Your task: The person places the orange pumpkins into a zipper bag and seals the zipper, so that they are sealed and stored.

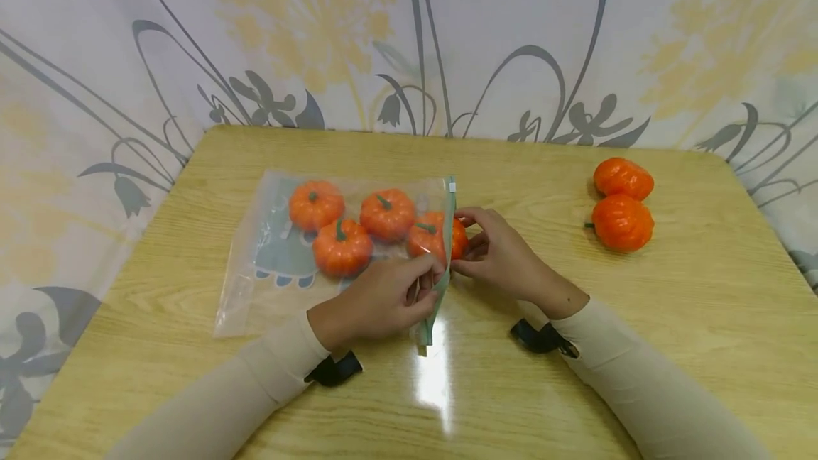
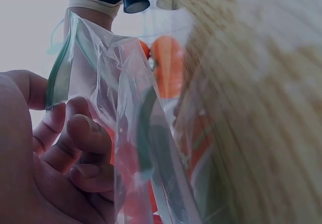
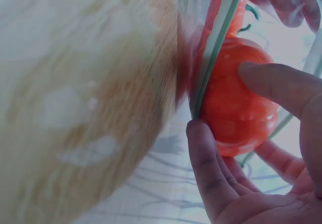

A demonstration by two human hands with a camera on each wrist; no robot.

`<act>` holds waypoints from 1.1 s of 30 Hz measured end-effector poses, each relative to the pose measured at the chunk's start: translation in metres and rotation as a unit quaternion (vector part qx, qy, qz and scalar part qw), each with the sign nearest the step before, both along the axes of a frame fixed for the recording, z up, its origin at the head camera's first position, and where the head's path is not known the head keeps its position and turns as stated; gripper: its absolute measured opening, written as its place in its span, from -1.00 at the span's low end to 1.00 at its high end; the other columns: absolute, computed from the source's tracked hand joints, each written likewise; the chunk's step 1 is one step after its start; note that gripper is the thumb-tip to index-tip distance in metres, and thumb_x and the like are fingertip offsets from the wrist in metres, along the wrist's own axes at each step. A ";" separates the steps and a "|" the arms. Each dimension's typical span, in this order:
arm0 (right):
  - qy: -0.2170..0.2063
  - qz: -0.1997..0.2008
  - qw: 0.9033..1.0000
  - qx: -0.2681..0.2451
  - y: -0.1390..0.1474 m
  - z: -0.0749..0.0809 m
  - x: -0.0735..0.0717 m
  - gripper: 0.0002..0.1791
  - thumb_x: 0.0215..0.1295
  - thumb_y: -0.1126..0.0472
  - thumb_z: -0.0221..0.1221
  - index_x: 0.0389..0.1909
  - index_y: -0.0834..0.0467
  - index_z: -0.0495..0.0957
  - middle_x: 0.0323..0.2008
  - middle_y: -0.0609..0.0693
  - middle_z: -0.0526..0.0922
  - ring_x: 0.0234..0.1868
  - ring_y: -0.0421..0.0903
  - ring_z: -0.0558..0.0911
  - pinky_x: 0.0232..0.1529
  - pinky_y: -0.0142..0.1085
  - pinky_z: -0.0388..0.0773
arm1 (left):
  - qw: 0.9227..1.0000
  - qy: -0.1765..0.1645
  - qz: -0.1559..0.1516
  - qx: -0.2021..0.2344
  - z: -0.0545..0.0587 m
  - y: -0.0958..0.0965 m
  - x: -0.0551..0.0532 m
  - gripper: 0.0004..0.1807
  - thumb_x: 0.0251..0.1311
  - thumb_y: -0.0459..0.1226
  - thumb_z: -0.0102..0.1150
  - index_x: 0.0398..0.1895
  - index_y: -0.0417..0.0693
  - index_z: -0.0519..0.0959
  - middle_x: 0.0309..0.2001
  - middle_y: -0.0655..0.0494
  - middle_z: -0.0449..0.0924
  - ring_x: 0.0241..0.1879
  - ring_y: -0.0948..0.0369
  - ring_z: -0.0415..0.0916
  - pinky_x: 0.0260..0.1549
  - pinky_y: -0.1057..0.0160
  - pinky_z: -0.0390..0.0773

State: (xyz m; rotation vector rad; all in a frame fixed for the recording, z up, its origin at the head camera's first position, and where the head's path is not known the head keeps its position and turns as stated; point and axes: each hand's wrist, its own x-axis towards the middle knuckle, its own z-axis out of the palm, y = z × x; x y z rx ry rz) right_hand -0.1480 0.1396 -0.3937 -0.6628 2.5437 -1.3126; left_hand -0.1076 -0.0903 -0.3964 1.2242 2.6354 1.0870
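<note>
A clear zip bag [image 1: 243, 289] with a green slider edge lies flat on the table, its mouth to the right. Inside it are several small orange pumpkins [image 1: 341, 248] with green stems. My left hand [image 1: 390, 297] pinches the bag's green edge near its lower part; in the left wrist view that edge [image 2: 61, 68] runs between thumb and fingers. At the mouth, my right hand [image 1: 501, 254] grips another pumpkin [image 3: 239, 98], thumb on one side and fingers on the other. That pumpkin sits partly within the opening.
Two more orange pumpkins, a rear one [image 1: 623, 178] and a front one [image 1: 623, 223], touch each other at the table's right. The wooden table [image 1: 543, 403] meets a flower-patterned cloth [image 1: 486, 41] at its back and sides.
</note>
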 end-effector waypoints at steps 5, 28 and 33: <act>-0.014 -0.015 0.999 -0.025 0.000 -0.001 -0.001 -0.21 0.16 0.41 0.36 0.39 0.24 0.23 0.22 0.28 0.37 -0.09 0.10 0.70 -0.10 -0.29 0.68 | 1.000 -0.006 0.002 -0.009 0.000 0.000 0.000 -0.90 0.27 -0.24 0.10 -0.21 0.07 0.41 -0.51 0.32 0.40 -0.54 0.44 0.32 -0.49 0.46 0.37; -0.040 -0.009 0.998 -0.047 0.002 -0.007 -0.001 -0.48 0.28 0.37 0.28 0.22 0.20 0.35 0.10 0.24 0.54 0.03 0.15 0.69 0.02 -0.14 0.66 | 1.000 -0.007 -0.004 -0.015 -0.004 0.000 -0.002 -0.92 0.26 -0.24 0.11 -0.23 0.07 0.43 -0.53 0.33 0.41 -0.53 0.44 0.33 -0.49 0.45 0.39; -0.027 0.000 0.999 -0.032 0.000 -0.007 -0.002 -0.56 0.31 0.35 0.26 0.18 0.21 0.42 0.04 0.22 0.62 0.04 0.15 0.68 0.06 -0.04 0.64 | 1.000 -0.013 -0.001 -0.019 -0.003 0.000 -0.002 -0.92 0.26 -0.23 0.11 -0.24 0.08 0.42 -0.52 0.33 0.40 -0.52 0.43 0.33 -0.49 0.45 0.38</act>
